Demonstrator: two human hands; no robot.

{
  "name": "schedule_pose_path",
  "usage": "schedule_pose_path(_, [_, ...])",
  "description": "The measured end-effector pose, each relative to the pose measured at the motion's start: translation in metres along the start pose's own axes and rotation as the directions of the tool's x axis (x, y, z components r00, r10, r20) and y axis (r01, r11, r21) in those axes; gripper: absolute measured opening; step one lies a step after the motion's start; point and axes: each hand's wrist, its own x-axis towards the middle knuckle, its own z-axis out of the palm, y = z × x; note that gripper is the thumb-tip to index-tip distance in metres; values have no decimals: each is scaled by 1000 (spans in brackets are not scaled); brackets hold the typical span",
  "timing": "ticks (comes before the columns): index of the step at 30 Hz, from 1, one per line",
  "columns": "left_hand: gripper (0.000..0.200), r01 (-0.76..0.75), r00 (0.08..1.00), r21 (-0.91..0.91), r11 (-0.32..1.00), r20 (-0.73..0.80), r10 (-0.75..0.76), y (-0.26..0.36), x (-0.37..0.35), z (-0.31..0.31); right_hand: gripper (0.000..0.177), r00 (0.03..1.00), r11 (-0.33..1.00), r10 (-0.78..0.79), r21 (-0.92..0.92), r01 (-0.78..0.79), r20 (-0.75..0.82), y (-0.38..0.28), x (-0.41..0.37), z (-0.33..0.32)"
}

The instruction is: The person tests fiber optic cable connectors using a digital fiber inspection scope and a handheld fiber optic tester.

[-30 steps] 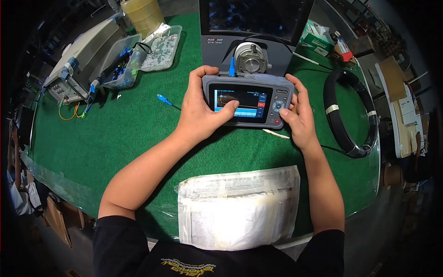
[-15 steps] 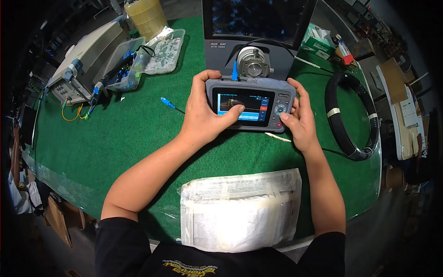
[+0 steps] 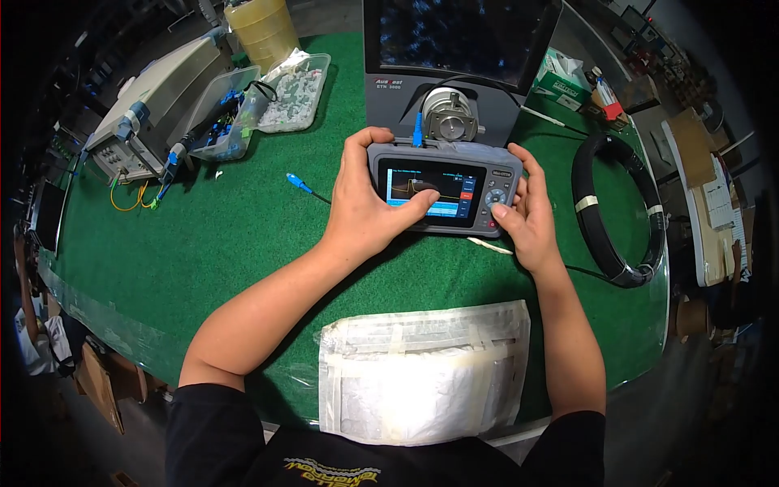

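Observation:
A grey handheld OTDR tester is held between both hands, its lit screen showing a graph trace and its face tilted up. My left hand is closed around the left side, with the thumb on the screen. Around the right side is my right hand, its thumb at the lower buttons beside the round keypad. A blue fiber connector is plugged into the tester's top edge. Left of my left hand, another blue connector on a black cable lies on the green mat.
Behind the tester stands a dark monitor unit with a round metal fixture. A black cable coil lies at right, a taped white sheet in front. Plastic boxes and a bench instrument are at left.
The whole view has shifted slightly. My left thumb has slid a little to the right on the screen. Both hands keep their hold on the tester.

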Motion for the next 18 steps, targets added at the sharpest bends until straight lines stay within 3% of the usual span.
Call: schedule_pose_path(18, [85,11,1000,21,1000,-19,-10,4,-1,1,87,999,999,-30,-43,28,-44,1,1,9])
